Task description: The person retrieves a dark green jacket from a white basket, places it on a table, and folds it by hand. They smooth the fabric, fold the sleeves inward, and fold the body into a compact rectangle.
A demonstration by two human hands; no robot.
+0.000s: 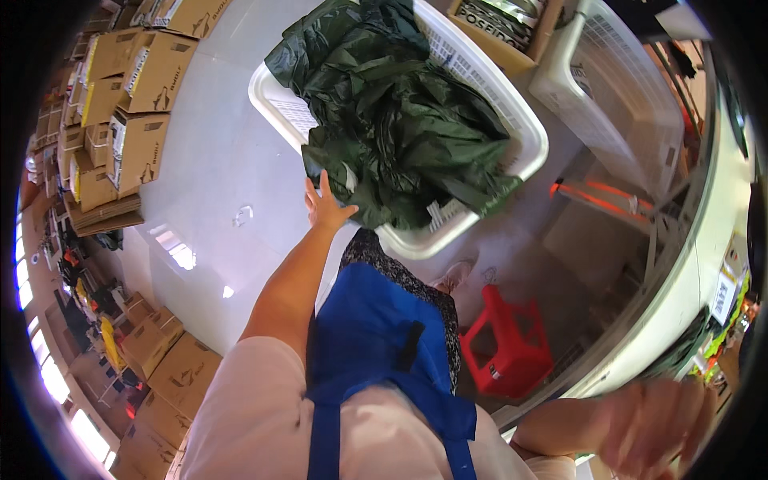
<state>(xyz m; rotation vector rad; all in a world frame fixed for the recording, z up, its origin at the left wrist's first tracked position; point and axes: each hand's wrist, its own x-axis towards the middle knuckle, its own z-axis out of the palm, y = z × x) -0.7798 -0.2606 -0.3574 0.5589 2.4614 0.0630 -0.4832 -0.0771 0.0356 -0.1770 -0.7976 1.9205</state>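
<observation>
A white plastic basket (524, 148) in front of me is heaped with crumpled dark green, shiny fabric (400, 120), some of it draped over the near rim. My left hand (326, 206) reaches to the near left side of the heap, fingers spread, beside or touching a loose fold. It grips nothing that I can see. Off to the lower right, my right hand (660, 428) is raised near the white table edge and smeared by motion. Whether it holds anything cannot be made out.
A red plastic stool (508, 344) stands under the white table (664, 320) to my right. Beyond the basket are an open carton (500, 52) and another white crate (612, 96). Stacked cardboard boxes (132, 112) line the left, with more boxes (180, 372) at lower left.
</observation>
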